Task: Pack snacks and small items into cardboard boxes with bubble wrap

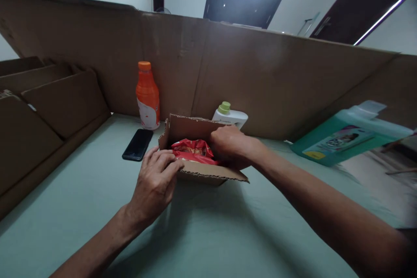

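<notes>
Behind everything: tall cardboard wall (293,78); a push too far back could bump it.
Pale green cloth (208,234): under all the things. If it bunches up, things could wobble. Most open room is at the front.
Brown box (68,104): far left, boxing in that side.
Green jug (342,139): far right; a wide swing could knock it.
Small box (192,127): in the middle, top open. Pressing hard could tip it or rip its front flap (215,169), which has a rough edge.
Orange bottle (147,95): upright, back left, with little room before the small box.
White bottle (230,117): just behind the small box; a shove could hit it.
Right hand (228,141): down in the small box, fingers curled. Tips are hidden, so I cannot tell if they hold anything.
Left hand (155,178): fingers bent over the near left edge; I cannot tell if they pinch.
Red packet (192,150): inside the small box; rough pulling could tear it.
Phone (137,144): flat, just beside the orange bottle.
</notes>
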Action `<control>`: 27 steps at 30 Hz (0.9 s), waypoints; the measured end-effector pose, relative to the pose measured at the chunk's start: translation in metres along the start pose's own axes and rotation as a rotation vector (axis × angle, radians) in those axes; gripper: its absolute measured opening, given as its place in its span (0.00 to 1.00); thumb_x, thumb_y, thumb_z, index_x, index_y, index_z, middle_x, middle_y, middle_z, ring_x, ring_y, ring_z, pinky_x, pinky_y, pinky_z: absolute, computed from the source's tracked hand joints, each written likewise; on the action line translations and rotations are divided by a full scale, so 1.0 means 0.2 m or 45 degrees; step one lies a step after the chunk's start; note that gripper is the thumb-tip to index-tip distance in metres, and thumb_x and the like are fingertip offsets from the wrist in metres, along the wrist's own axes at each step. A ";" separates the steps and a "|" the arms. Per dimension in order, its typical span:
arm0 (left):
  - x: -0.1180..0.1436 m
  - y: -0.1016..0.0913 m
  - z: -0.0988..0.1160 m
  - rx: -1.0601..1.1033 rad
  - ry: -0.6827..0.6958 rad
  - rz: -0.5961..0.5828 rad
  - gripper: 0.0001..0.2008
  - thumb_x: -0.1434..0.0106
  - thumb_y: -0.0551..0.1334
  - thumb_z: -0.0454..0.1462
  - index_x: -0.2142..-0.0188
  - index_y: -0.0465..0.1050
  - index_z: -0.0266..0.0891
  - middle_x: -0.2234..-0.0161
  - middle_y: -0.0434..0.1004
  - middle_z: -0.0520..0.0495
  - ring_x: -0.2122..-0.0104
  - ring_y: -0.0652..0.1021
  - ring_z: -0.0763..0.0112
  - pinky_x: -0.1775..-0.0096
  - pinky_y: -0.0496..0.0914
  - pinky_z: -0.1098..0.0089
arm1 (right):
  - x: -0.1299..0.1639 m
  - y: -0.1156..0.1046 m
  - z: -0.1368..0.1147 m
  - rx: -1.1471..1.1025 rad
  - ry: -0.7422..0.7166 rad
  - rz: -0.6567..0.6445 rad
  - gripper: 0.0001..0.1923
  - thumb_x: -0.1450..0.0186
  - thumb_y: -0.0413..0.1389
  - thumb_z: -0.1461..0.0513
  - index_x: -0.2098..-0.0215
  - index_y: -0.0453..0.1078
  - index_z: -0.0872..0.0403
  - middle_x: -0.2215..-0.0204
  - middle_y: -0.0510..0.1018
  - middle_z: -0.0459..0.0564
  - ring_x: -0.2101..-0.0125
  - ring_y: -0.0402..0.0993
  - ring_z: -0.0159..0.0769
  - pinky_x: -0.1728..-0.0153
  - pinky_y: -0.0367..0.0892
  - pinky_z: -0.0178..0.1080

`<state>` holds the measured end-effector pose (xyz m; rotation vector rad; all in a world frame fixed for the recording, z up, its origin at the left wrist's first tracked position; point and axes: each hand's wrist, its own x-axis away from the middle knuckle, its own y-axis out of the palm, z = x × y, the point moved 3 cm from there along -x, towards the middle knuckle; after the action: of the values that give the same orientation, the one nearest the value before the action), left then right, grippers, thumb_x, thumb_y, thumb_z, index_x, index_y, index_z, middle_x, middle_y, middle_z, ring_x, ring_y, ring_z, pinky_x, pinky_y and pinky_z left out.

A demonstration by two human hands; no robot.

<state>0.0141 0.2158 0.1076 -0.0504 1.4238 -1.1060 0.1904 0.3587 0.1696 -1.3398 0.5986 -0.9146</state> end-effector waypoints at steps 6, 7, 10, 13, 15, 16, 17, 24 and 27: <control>0.00 -0.01 0.01 0.004 -0.014 0.061 0.16 0.35 0.59 0.25 0.51 0.71 0.40 0.54 0.74 0.42 0.46 0.72 0.56 0.40 0.63 0.46 | 0.13 -0.01 0.06 -0.002 -0.054 0.001 0.18 0.36 0.54 0.66 0.50 0.77 0.53 0.56 0.84 0.57 0.56 0.81 0.48 0.61 0.73 0.42; 0.02 -0.02 0.00 0.016 -0.038 0.109 0.20 0.36 0.60 0.26 0.46 0.69 0.40 0.48 0.72 0.39 0.43 0.70 0.54 0.39 0.63 0.46 | 0.21 -0.03 0.10 -0.029 -0.025 0.105 0.20 0.35 0.52 0.66 0.47 0.75 0.52 0.53 0.83 0.56 0.55 0.81 0.48 0.60 0.73 0.42; 0.09 -0.04 -0.05 0.136 -0.248 0.214 0.32 0.36 0.62 0.30 0.34 0.57 0.43 0.36 0.60 0.35 0.36 0.63 0.51 0.38 0.62 0.46 | 0.52 -0.04 0.24 -0.204 0.162 0.462 0.18 0.34 0.49 0.62 0.50 0.76 0.52 0.55 0.84 0.54 0.58 0.81 0.47 0.60 0.74 0.43; 0.17 0.02 -0.14 0.419 -0.630 0.132 0.37 0.36 0.62 0.36 0.31 0.49 0.47 0.34 0.58 0.38 0.36 0.64 0.52 0.38 0.62 0.46 | 0.71 0.13 0.30 -0.549 0.296 0.556 0.16 0.34 0.50 0.55 0.56 0.77 0.51 0.63 0.85 0.53 0.66 0.82 0.44 0.69 0.74 0.40; 0.18 0.09 -0.19 0.636 -0.859 0.025 0.40 0.37 0.62 0.37 0.30 0.46 0.45 0.32 0.54 0.37 0.35 0.64 0.51 0.38 0.62 0.45 | 0.69 0.31 0.28 -0.779 0.303 0.529 0.18 0.37 0.54 0.51 0.55 0.75 0.52 0.62 0.85 0.54 0.69 0.80 0.43 0.74 0.73 0.39; 0.18 0.14 -0.20 0.733 -0.941 -0.018 0.42 0.39 0.63 0.37 0.30 0.45 0.43 0.31 0.53 0.36 0.34 0.63 0.50 0.37 0.61 0.45 | 0.65 0.39 0.25 -0.874 0.294 0.523 0.21 0.39 0.55 0.49 0.55 0.75 0.52 0.62 0.85 0.55 0.70 0.80 0.43 0.74 0.73 0.39; 0.17 0.18 -0.20 0.811 -0.998 -0.047 0.43 0.40 0.63 0.36 0.30 0.45 0.41 0.31 0.53 0.35 0.34 0.61 0.49 0.36 0.59 0.45 | 0.59 0.46 0.22 -0.950 0.283 0.523 0.22 0.40 0.56 0.47 0.56 0.74 0.54 0.64 0.84 0.55 0.72 0.79 0.43 0.75 0.74 0.40; 0.17 0.27 -0.03 0.886 -1.037 -0.051 0.45 0.47 0.63 0.32 0.31 0.50 0.33 0.32 0.57 0.33 0.32 0.58 0.48 0.32 0.52 0.49 | 0.54 0.62 0.16 -1.079 0.337 0.591 0.25 0.46 0.57 0.40 0.85 0.69 0.50 0.84 0.77 0.52 0.80 0.75 0.47 0.81 0.70 0.42; 0.36 0.19 0.14 0.919 -0.970 -0.142 0.47 0.47 0.64 0.32 0.30 0.48 0.36 0.30 0.52 0.36 0.30 0.55 0.48 0.31 0.50 0.49 | 0.78 0.65 0.14 -1.083 0.406 0.649 0.18 0.47 0.60 0.43 0.81 0.75 0.47 0.76 0.83 0.56 0.74 0.80 0.54 0.75 0.75 0.46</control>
<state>0.0416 0.1752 0.0376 -0.0289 0.3127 -1.4328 0.3245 0.2414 0.0688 -1.6577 1.6189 -0.4435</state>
